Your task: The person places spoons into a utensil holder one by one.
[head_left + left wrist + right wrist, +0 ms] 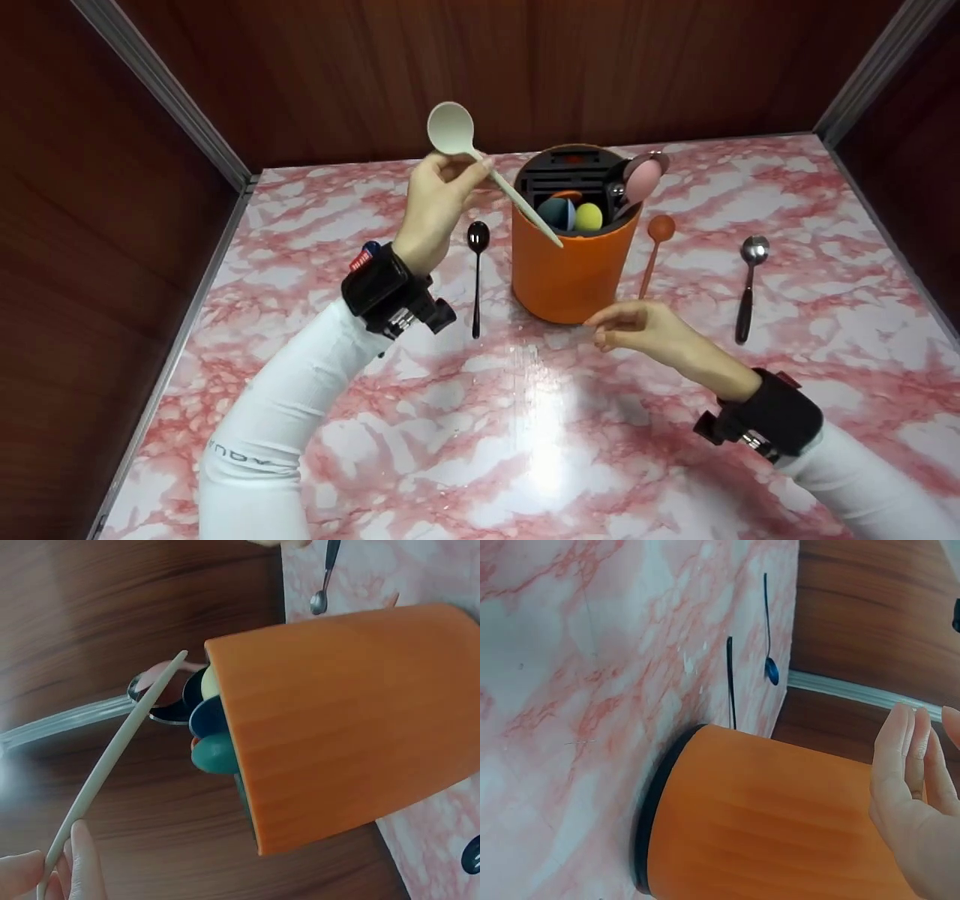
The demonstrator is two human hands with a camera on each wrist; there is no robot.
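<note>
Between thumb and fingers my left hand (pixel 437 196) pinches a pale cream spoon (pixel 451 129) near its bowl. The bowl points up and away, and the handle slants down to the right, its tip in front of the orange utensil holder (pixel 571 277). In the left wrist view the cream spoon (pixel 105 765) is apart from the holder. The holder stands upright with a pink spoon (pixel 643 182), a yellow-green one (pixel 589 217) and a dark teal one (pixel 553 214) in its compartments. My right hand (pixel 645 330) hovers low by the holder's front right, fingers loosely bent, holding nothing.
A black spoon (pixel 478 238) lies left of the holder. On its right are an orange-red spoon (pixel 660 229) and a metal spoon with a dark handle (pixel 754 251). The marbled table (pixel 450 450) is bounded by brown wood-look panels (pixel 480 67). The right wrist view shows a blue-black spoon (pixel 771 670).
</note>
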